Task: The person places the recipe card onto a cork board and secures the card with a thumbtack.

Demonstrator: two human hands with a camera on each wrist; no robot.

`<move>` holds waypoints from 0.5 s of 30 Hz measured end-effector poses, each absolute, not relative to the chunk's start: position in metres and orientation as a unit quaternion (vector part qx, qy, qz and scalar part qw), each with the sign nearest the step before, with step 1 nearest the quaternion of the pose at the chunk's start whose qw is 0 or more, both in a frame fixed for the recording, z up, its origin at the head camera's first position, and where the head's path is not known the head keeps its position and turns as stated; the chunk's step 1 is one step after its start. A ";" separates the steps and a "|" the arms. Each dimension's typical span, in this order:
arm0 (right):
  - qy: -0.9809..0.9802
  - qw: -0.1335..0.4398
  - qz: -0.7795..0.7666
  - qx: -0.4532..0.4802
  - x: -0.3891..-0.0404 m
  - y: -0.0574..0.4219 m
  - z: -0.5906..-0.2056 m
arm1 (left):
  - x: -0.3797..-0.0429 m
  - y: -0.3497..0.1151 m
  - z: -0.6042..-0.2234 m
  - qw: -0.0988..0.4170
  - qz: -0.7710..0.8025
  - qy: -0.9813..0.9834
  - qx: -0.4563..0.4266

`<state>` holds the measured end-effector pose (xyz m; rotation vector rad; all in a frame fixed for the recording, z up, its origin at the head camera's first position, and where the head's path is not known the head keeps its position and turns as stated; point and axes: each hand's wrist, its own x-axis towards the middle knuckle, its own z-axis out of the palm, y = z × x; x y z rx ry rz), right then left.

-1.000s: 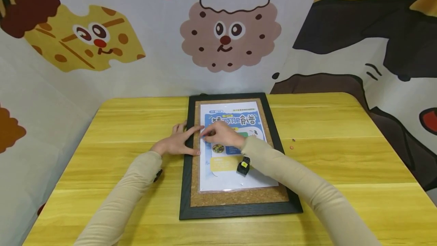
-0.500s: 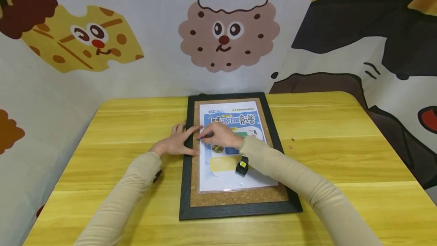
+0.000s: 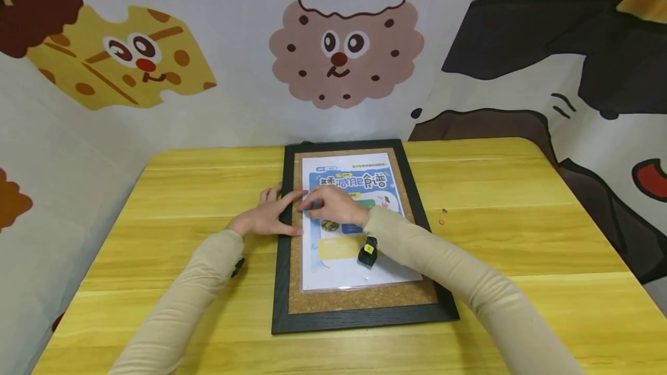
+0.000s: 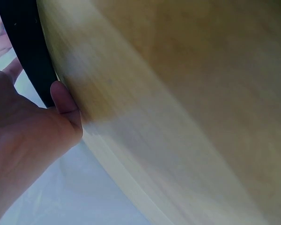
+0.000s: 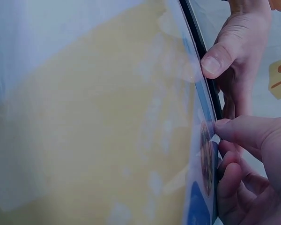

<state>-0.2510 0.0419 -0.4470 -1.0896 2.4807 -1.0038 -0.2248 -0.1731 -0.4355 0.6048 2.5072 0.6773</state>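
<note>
A laminated sheet (image 3: 333,274) with blue and yellow print lies on a black-framed cork board (image 3: 365,300). My right hand (image 3: 336,206) reaches across the sheet and pinches a small blue thumbtack (image 3: 305,210) at its left edge; the fingers largely hide it. In the right wrist view, the right thumb and fingertips (image 5: 225,127) meet at the sheet's edge. My left hand (image 3: 266,217) rests with spread fingers over the frame's left side, its thumb and forefinger on either side of the right fingertips. The left wrist view shows this hand (image 4: 33,126) against the black frame.
On the yellow wood-grain table (image 3: 495,236), a small reddish disc (image 3: 442,222) and a tiny dark piece (image 3: 444,210) lie right of the board. A white cloth with cartoon prints (image 3: 344,62) hangs behind the table. Both arms wear beige sleeves.
The right fingertips have shifted slightly left onto the sheet's edge, and more of the blue thumbtack shows there. The left hand stays in place. The head view drifts slightly.
</note>
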 end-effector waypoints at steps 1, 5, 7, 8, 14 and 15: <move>0.852 0.129 -0.346 -0.372 -0.251 0.042 -0.447 | -0.225 -0.173 -0.435 0.236 0.246 0.914 0.220; 0.849 0.146 -0.362 -0.356 -0.251 0.043 -0.449 | -0.225 -0.173 -0.436 0.237 0.245 0.914 0.219; 0.845 0.160 -0.381 -0.340 -0.252 0.044 -0.450 | -0.225 -0.173 -0.437 0.238 0.245 0.914 0.218; 0.843 0.164 -0.389 -0.333 -0.252 0.044 -0.450 | -0.225 -0.173 -0.437 0.238 0.244 0.915 0.217; 0.843 0.168 -0.406 -0.311 -0.254 0.043 -0.452 | -0.225 -0.173 -0.436 0.240 0.241 0.916 0.213; 0.844 0.166 -0.405 -0.311 -0.254 0.043 -0.452 | -0.225 -0.174 -0.436 0.239 0.240 0.916 0.213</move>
